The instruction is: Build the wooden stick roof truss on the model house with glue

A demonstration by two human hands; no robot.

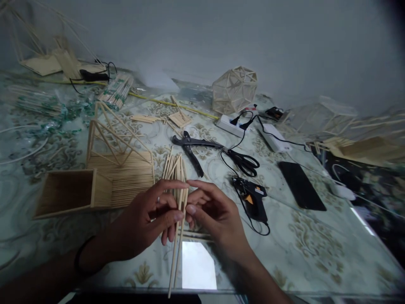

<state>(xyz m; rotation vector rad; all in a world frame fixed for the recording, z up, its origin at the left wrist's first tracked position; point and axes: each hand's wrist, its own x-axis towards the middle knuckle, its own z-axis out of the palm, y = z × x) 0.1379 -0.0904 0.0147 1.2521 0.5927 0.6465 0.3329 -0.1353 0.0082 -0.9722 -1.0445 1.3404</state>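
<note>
My left hand [148,219] and my right hand [211,211] meet near the table's front edge, both closed round a bundle of thin wooden sticks [177,198]. The sticks stand nearly upright, fanning out above my fingers and reaching down past them toward the table edge. The left thumb and forefinger pinch the bundle from the left, and the right fingertips press it from the right. A ring shows on a left finger and a dark band on the left wrist. Just left of my hands stands a stick-built model [120,164] with an open box [68,192] joined to it.
On the patterned tablecloth lie black cutters [190,145], scissors [245,162], a black glue gun [251,198] with its cord, a dark phone [300,185], a white power strip [229,124] and a geodesic stick ball [234,89]. Stick bundles and other stick frames fill the far left and right.
</note>
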